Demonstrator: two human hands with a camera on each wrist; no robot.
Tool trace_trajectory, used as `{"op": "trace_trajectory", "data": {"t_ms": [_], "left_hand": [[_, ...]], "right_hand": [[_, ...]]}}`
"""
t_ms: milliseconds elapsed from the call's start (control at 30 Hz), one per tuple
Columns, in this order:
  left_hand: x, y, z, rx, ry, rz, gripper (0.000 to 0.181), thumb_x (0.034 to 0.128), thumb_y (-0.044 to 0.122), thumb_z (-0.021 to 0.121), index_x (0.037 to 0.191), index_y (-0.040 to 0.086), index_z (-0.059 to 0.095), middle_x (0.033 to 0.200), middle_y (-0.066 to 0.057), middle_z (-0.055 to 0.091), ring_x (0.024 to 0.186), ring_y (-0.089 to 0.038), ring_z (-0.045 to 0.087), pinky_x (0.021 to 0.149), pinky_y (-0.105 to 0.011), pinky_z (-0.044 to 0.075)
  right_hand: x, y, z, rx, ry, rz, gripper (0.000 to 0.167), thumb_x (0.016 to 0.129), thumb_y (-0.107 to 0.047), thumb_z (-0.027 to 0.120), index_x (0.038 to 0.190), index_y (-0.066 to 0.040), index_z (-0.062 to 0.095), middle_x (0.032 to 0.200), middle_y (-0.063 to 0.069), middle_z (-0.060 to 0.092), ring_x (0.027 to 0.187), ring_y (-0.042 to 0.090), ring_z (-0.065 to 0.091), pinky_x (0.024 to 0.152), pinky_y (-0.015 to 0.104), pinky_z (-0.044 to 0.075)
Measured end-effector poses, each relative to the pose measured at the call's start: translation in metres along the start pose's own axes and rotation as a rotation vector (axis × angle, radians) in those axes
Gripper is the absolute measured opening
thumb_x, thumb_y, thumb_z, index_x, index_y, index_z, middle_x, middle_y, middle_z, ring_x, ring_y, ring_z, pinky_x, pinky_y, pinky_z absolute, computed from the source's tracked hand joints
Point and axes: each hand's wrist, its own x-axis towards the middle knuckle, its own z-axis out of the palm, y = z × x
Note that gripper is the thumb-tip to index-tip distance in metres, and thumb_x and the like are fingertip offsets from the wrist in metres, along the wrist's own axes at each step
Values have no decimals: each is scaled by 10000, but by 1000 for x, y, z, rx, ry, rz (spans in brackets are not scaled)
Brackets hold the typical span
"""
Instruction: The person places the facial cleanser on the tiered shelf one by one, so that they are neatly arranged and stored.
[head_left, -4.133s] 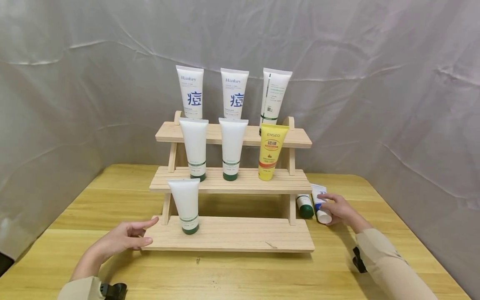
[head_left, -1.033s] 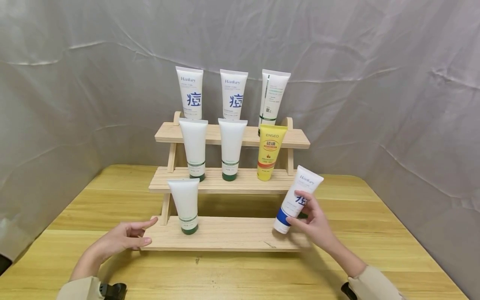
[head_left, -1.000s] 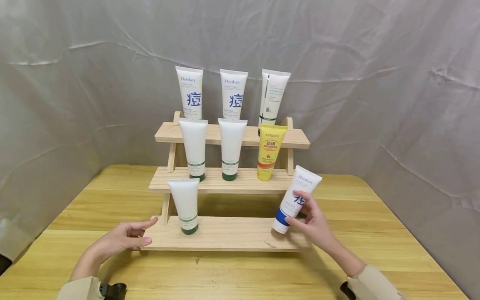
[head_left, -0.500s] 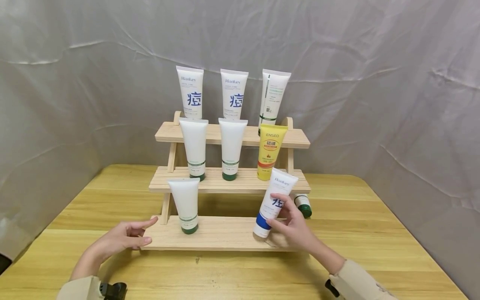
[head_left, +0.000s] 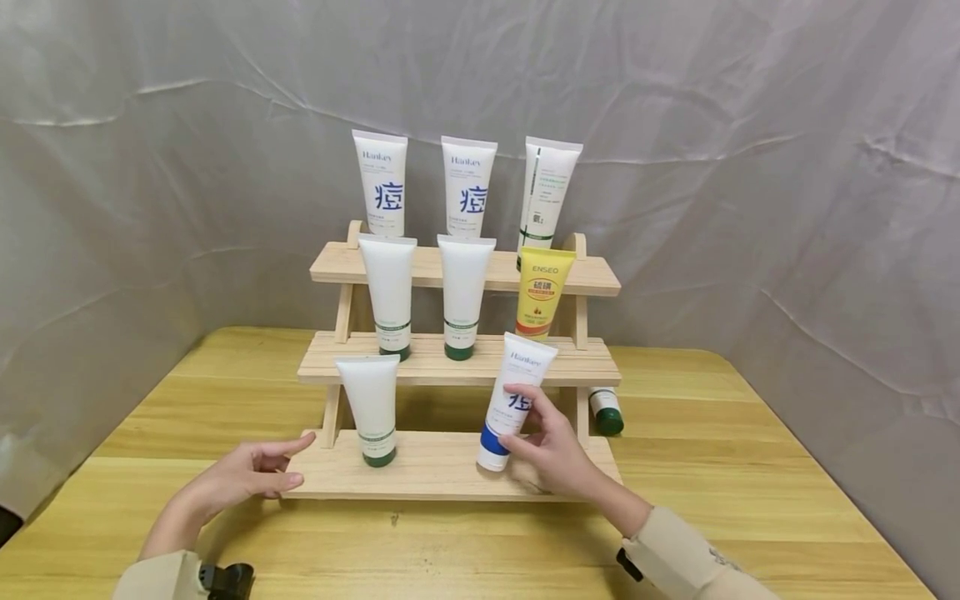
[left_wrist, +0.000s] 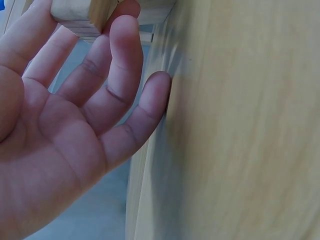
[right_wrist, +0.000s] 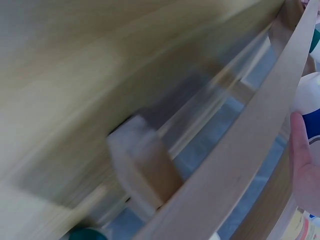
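My right hand [head_left: 551, 450] pinches a white squeeze tube [head_left: 522, 362] with a blue band, thumb in front and fingers along its side. The tube leans to the right, cap down, at the bottom shelf; whether its cap touches the wood, I cannot tell. In the right wrist view its blue band and my thumb [right_wrist: 302, 170] show at the right edge. At the left end of the wooden three-tier display stand [head_left: 435, 475], my left hand [head_left: 232, 479] holds the bottom shelf. The left wrist view shows the fingers [left_wrist: 125, 60] bent about the shelf's end [left_wrist: 75, 15].
A white tube with a green cap [head_left: 378, 412] stands on the bottom shelf's left. The middle tier bears two similar tubes [head_left: 462, 292] and a yellow tube [head_left: 543, 287]. Three white tubes [head_left: 465, 183] stand on top. Another green-capped tube [head_left: 606, 412] lies right of the stand on the table [head_left: 697, 458].
My right hand has picked up the blue-banded tube from the table at the right, raised it cap down and brought it leftward over the bottom shelf. The left hand has stayed put.
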Motion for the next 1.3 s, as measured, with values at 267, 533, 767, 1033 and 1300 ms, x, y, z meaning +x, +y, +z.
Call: {"op": "trace_trajectory", "data": {"t_ms": [267, 533, 767, 1033, 1300], "left_hand": [[-1, -1, -1, -12, -8, 16, 526, 872, 108, 578, 1332, -6, 349, 819, -94, 565, 686, -94, 516, 599, -267, 438], [-2, 1, 0, 10, -3, -6, 575, 859, 140, 597, 1307, -79, 311, 814, -107, 559, 681, -102, 520, 611, -276, 447], [-1, 0, -1, -14, -9, 13, 533, 868, 119, 585, 1320, -29, 344, 831, -109, 567, 691, -100, 524, 610, -272, 447], [-1, 0, 0, -9, -9, 3, 562, 867, 122, 586, 1313, -75, 306, 837, -95, 577, 703, -103, 530, 615, -275, 447], [-2, 1, 0, 11, -4, 9, 562, 865, 125, 588, 1309, -77, 309, 811, -99, 565, 671, -98, 526, 599, -269, 440]], "right_hand": [[11, -5, 13, -40, -34, 2, 506, 803, 58, 613, 1254, -50, 409, 1157, 189, 483, 958, 283, 521, 637, 297, 485], [17, -23, 26, -122, -42, -73, 472, 764, 133, 611, 1192, 26, 442, 1120, 213, 474, 925, 299, 522, 585, 318, 496], [22, -13, 35, -172, -77, -116, 453, 778, 118, 606, 1194, 2, 467, 1193, 222, 429, 1008, 316, 478, 610, 323, 501], [25, 1, 41, -193, -111, -182, 438, 803, 97, 591, 1194, -55, 467, 1189, 173, 417, 1023, 294, 491, 670, 271, 496], [20, 3, 42, -234, -114, -281, 431, 782, 150, 578, 1152, -45, 475, 1153, 189, 419, 1014, 318, 500, 718, 261, 484]]}}
